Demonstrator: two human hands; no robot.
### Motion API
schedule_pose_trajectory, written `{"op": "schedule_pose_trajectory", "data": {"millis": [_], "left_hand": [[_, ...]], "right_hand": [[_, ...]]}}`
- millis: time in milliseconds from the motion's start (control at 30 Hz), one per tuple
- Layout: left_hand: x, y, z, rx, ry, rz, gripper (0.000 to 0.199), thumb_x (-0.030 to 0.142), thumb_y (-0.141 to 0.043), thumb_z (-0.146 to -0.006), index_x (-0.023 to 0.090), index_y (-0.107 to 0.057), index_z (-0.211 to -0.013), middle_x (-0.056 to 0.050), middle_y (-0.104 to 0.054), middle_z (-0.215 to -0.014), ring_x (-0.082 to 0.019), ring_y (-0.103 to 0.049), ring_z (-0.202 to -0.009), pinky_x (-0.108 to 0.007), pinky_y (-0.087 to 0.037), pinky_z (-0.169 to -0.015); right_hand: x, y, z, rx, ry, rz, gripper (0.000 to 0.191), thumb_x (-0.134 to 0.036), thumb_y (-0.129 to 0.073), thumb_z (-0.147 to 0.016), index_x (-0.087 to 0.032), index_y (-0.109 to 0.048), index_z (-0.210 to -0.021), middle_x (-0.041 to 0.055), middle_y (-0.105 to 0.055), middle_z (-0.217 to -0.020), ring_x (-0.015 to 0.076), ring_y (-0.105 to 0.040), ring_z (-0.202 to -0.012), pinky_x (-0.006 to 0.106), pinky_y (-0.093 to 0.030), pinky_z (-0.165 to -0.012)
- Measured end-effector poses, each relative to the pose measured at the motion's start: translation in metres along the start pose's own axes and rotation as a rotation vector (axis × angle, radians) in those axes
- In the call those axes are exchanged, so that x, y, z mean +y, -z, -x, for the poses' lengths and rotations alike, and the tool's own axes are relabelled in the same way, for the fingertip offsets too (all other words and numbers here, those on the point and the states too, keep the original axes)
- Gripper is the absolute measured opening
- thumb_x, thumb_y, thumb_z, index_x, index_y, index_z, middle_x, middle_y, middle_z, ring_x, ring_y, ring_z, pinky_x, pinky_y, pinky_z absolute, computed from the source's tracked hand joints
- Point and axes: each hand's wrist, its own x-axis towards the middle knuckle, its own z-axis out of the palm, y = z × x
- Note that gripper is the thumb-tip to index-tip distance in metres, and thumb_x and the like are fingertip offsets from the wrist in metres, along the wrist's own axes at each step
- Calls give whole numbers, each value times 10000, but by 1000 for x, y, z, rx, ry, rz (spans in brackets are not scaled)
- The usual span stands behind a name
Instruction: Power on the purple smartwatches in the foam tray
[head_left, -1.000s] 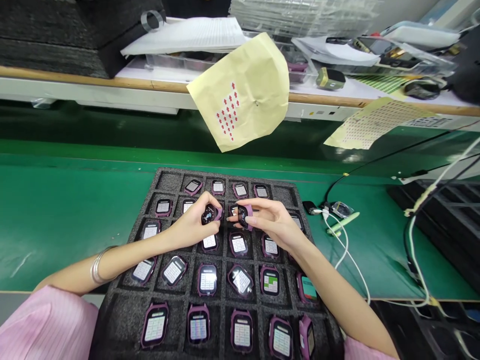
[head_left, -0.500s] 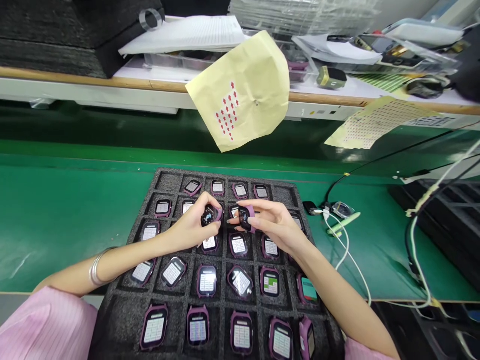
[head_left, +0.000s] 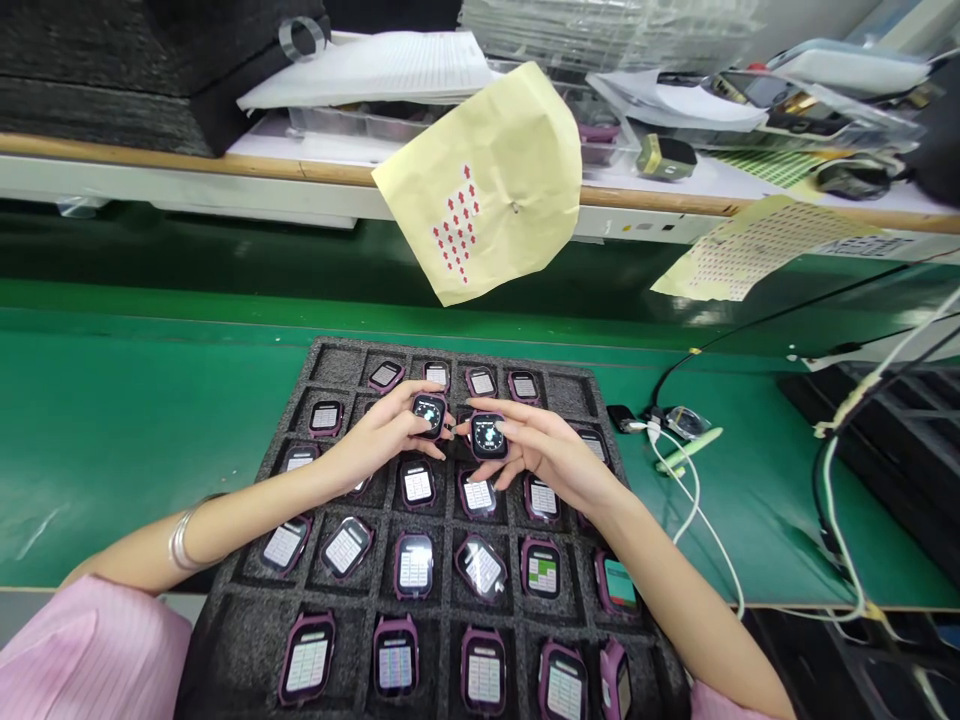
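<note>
My left hand is closed on one watch, the left-hand watch, with my thumb over its lower left side and fingers behind it. My right hand grips the right-hand watch, thumb at the right side of its screen, fingers spread behind and below. Both lit screens face me, each with a round dial, and the two watches are near each other but apart, above the middle of the black foam tray, closer to its far edge than its near one.

Under and around my hands, purple-cased watches lie in the tray's compartments, most showing white grids. One with green patches is toward the right edge; another tips on its side by the near right corner.

The tray rests on a green tabletop. Beyond its right edge lie a white cable and a light green tool. Over the tabletop's far edge runs a shelf, where a yellow sheet with red arrows hangs; papers and black foam blocks sit on top.
</note>
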Motion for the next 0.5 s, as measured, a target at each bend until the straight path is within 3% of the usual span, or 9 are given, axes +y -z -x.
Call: {"op": "schedule_pose_trajectory", "data": {"millis": [167, 500], "left_hand": [[0, 1, 2, -16, 14, 54, 423, 144, -550, -738, 158, -517, -1159, -73, -685, -943, -217, -667, -870, -367, -580, -726], [1, -1, 4, -50, -1, 55, 397, 94, -507, -735, 165, -544, -1124, -57, -670, -928, -222, -673, -904, -367, -600, -729]], "right_hand": [[2, -2, 0, 13, 63, 17, 403, -244, -596, -908, -157, -537, -1297, 123, -703, -1065, 264, -752, -757, 297, -617, -619], [7, -4, 1, 54, 191, 127, 332, -237, -573, -919, -181, -559, -1245, 139, -679, -1154, 224, -744, -670, 262, -582, -506]]}}
